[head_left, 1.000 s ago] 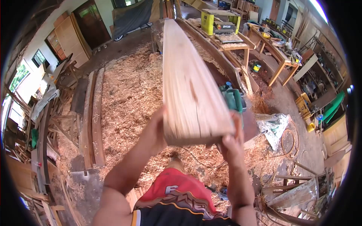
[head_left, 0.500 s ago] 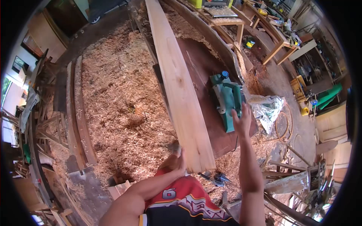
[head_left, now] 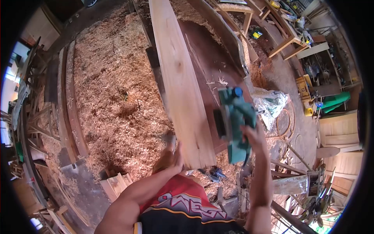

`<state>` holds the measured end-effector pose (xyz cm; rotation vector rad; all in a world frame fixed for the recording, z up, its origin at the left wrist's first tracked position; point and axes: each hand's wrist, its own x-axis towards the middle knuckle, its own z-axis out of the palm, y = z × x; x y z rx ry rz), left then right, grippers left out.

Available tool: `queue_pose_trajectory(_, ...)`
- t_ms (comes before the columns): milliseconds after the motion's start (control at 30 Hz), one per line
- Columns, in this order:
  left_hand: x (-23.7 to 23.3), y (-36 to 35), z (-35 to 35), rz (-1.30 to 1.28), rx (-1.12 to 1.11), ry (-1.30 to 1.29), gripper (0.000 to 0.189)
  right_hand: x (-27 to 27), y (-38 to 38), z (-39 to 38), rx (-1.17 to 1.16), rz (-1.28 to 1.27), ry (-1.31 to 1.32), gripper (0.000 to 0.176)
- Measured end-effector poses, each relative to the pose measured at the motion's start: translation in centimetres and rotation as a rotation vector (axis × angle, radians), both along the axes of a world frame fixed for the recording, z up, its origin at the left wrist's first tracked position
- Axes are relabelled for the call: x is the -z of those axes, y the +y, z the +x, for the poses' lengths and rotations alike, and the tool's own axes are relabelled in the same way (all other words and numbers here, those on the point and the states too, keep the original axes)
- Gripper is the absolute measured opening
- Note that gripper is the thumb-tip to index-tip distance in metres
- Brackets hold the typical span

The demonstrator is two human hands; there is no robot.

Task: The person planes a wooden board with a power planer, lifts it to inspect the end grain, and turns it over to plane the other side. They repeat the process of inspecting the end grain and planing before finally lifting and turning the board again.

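Note:
A long pale wooden board runs away from me, its near end just in front of my shirt. My left hand is at the board's left edge close to that end and seems to grip it; its fingers are partly hidden. To the right of the board, my right hand is wrapped round the handle of a green electric planer. The planer is raised above the brown bench top and tilted, its dark underside turned toward the board.
Wood shavings cover the floor on the left, beside two long dark beams. Crumpled silver sheeting and a coiled hose lie to the right. Below the board's end is a blue-grey tool. Workbenches stand farther off.
My right hand has closed on the planer's handle and lifted it off the bench top, turning its underside leftward. My left hand stays by the board's edge. The view has shifted slightly.

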<state>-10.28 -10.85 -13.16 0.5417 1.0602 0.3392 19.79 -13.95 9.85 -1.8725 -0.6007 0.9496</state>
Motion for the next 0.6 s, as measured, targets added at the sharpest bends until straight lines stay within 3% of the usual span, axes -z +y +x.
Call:
queue_pose_trajectory(100,-0.6,0.0,0.7,0.064,0.001,0.041,0.084,-1.1,-8.8,-6.5,-0.005,0.104,-0.021,0.029)
queue_pose_trajectory(167,-1.8,1.1,0.5,0.03,0.042,0.044,0.083,-2.4,-12.7,-10.5,0.008,-0.051,-0.032,0.028)
queue_pose_trajectory(200,-2.0,1.6,-0.2,-0.033,0.085,0.033,0.083,-2.5,-14.1,-12.3,0.05,-0.073,-0.006,0.013)
queue_pose_trajectory(267,1.2,2.2,-1.2,-0.103,0.042,-0.074,0.079,-1.4,-17.8,-15.2,-0.007,-0.144,0.039,0.014)
queue_pose_trajectory(300,-2.6,3.0,-0.2,-0.128,-0.052,-0.052,0.07,-0.6,-19.5,-16.7,-0.084,-0.132,-0.066,0.017)
queue_pose_trajectory(333,-2.2,3.8,-0.3,-0.132,-0.05,-0.039,0.068,-0.4,-20.7,-17.8,-0.136,-0.169,-0.07,0.02)
queue_pose_trajectory(467,0.0,5.1,-1.7,-0.139,-0.023,-0.029,0.055,0.3,-19.9,-21.1,-0.155,-0.221,-0.109,0.023)
queue_pose_trajectory(600,0.6,5.9,-2.5,-0.197,0.049,-0.136,0.047,0.5,-14.2,-21.0,-0.139,-0.277,-0.042,0.022)
